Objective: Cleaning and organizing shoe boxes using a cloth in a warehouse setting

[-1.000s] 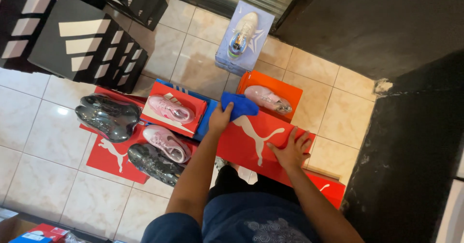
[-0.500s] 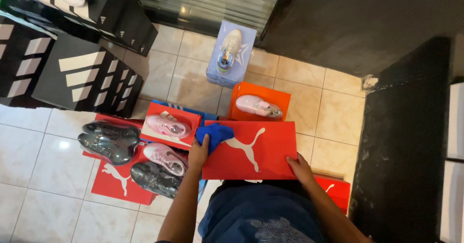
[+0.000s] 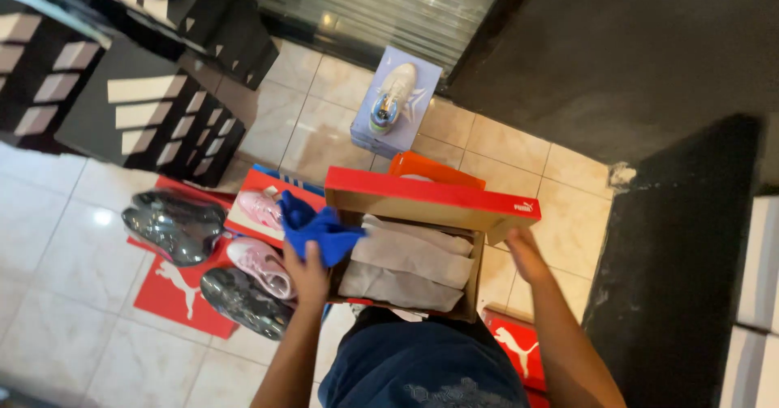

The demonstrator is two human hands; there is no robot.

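Holding a blue cloth (image 3: 318,231), the left hand (image 3: 307,274) gripped the open red shoe box (image 3: 422,250) at nine o'clock. The right hand (image 3: 526,255) pressed flat at three o'clock, its long side lying between them.

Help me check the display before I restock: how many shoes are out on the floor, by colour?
Black shoes: 2
Pink shoes: 2
White shoe, on the pale blue box: 1
Total: 5
Not counted: the blue cloth in the left hand.
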